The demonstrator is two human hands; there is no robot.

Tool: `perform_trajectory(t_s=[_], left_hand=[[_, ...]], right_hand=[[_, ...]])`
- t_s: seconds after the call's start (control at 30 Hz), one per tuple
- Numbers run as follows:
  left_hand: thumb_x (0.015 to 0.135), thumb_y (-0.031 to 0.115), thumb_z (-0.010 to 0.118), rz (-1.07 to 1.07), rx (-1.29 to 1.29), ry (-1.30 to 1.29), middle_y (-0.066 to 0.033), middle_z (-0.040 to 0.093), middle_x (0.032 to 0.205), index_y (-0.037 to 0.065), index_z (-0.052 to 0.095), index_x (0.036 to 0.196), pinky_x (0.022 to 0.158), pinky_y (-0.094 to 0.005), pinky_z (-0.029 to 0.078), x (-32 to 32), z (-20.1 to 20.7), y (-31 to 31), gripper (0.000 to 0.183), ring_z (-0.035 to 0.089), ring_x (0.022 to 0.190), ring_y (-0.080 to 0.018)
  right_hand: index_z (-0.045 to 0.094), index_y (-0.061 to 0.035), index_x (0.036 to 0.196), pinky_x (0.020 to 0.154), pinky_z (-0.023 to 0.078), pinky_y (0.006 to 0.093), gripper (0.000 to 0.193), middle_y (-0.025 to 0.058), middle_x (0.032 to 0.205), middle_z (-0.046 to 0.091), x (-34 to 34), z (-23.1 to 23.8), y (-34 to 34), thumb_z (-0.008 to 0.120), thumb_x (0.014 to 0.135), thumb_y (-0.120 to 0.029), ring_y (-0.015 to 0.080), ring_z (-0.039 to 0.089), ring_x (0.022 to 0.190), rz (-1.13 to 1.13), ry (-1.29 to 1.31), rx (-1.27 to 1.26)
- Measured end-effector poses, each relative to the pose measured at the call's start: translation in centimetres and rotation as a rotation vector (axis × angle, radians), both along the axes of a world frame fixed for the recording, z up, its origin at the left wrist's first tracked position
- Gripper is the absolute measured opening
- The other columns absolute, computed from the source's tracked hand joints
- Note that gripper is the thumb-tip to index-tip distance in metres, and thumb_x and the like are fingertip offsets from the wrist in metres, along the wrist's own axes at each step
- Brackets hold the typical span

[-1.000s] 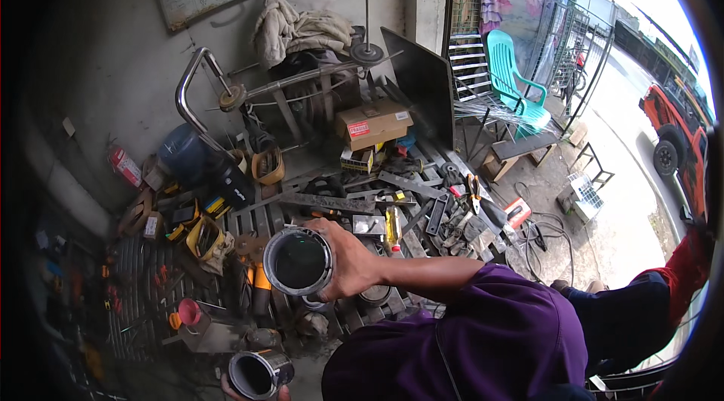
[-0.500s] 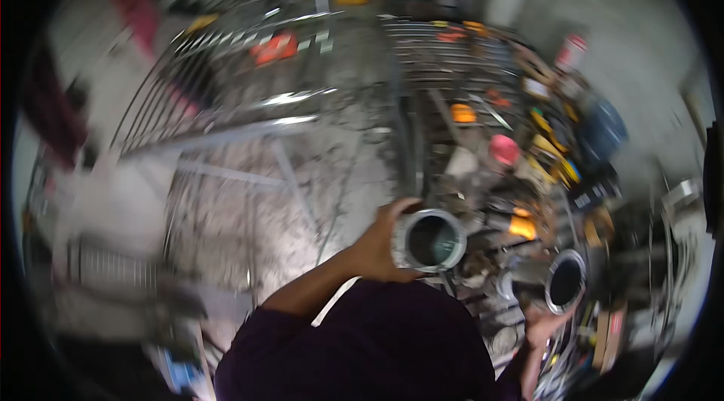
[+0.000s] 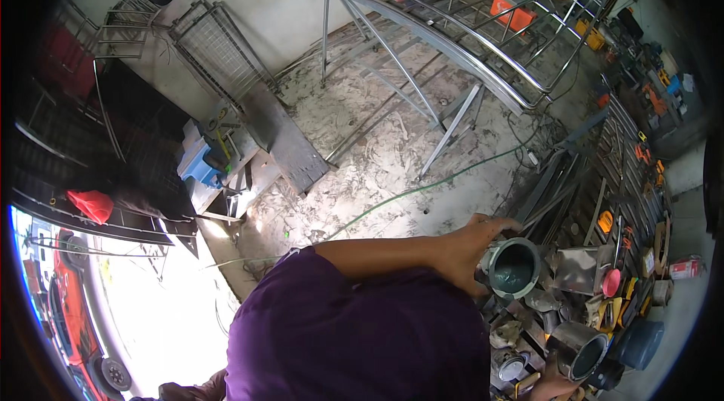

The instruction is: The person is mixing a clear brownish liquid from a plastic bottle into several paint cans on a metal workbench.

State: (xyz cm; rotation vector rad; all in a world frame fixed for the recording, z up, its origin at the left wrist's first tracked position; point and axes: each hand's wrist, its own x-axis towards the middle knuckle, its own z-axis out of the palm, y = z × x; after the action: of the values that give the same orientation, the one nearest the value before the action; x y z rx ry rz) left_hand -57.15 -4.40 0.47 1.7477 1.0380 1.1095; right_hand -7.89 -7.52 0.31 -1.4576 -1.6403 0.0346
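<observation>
My left hand (image 3: pixel 461 251) curls round the side of a short, hollow metal cylinder (image 3: pixel 515 270) with a thick pale rim, its open mouth facing up and a dark greenish inside. Lower right, my right hand (image 3: pixel 556 382) grips a second metal cylinder (image 3: pixel 567 338) from below. This one is tilted, with its round mouth toward the right. The two cylinders are apart. Part of the right hand is cut off by the lower edge. Below and between them lies a cluttered surface with a boxy metal piece (image 3: pixel 581 269) and a pink round object (image 3: pixel 611 282).
A curved tubular metal frame (image 3: pixel 483 46) stands on legs at the upper right. A green hose (image 3: pixel 422 191) crosses the floor. At left are a wooden bench (image 3: pixel 290 146) and a blue vise (image 3: pixel 200 163). A red vehicle (image 3: pixel 68 310) shows outside the bright opening.
My view has swung left, bringing the bench, vise and bright opening into sight. Both hands and their cylinders now appear farther right and lower. Each hand keeps its hold.
</observation>
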Motion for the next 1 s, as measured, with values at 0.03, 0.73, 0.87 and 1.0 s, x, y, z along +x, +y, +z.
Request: perform_trajectory(t_s=[0.03, 0.73, 0.87, 1.0], left_hand=[[0.059, 0.033, 0.096, -0.001, -0.004, -0.001, -0.0199, 0.057, 0.145, 0.009, 0.033, 0.161, 0.122, -0.0499, 0.028, -0.6, 0.2, -0.5, 0.123, 0.050, 0.140, -0.0401], [0.070, 0.035, 0.098, -0.410, -0.033, -0.043, -0.0194, 0.057, 0.145, 0.000, 0.024, 0.164, 0.117, -0.0453, 0.047, 7.1, 0.4, 8.4, 0.125, 0.060, 0.136, -0.0310], [0.069, 0.027, 0.096, -0.633, -0.023, -0.097, -0.0204, 0.056, 0.146, 0.000, 0.021, 0.164, 0.117, -0.0461, 0.047, 11.0, 1.1, 10.5, 0.124, 0.060, 0.136, -0.0317], [0.073, 0.022, 0.093, -0.828, 0.072, -0.159, -0.0219, 0.055, 0.148, 0.000, 0.019, 0.164, 0.117, -0.0463, 0.048, 15.5, 1.7, 11.8, 0.119, 0.059, 0.137, -0.0313]], right_hand=[[0.060, 0.0064, 0.145, 0.111, 0.052, 0.0473, 0.084, 0.0206, 0.137, 0.070, -1.4, 1.0, 0.5, 0.097, 0.071, -0.011, 0.0306, 0.068, 0.121, -0.001, -0.001, -0.004], [0.054, 0.0036, 0.145, 0.110, 0.053, 0.0440, 0.107, 0.0207, 0.135, 0.066, -10.4, 6.0, -5.4, 0.102, 0.059, -0.039, 0.0338, 0.069, 0.123, -0.381, 0.188, -0.194], [0.055, 0.0022, 0.145, 0.111, 0.053, 0.0428, 0.107, 0.0186, 0.132, 0.068, -7.9, 6.0, -10.2, 0.101, 0.055, -0.032, 0.0339, 0.070, 0.123, -0.331, 0.295, -0.242], [0.052, 0.0024, 0.143, 0.110, 0.054, 0.0425, 0.108, 0.0182, 0.128, 0.071, -9.2, 5.8, -10.1, 0.102, 0.056, -0.034, 0.0307, 0.072, 0.121, -0.565, 0.258, -0.206]])
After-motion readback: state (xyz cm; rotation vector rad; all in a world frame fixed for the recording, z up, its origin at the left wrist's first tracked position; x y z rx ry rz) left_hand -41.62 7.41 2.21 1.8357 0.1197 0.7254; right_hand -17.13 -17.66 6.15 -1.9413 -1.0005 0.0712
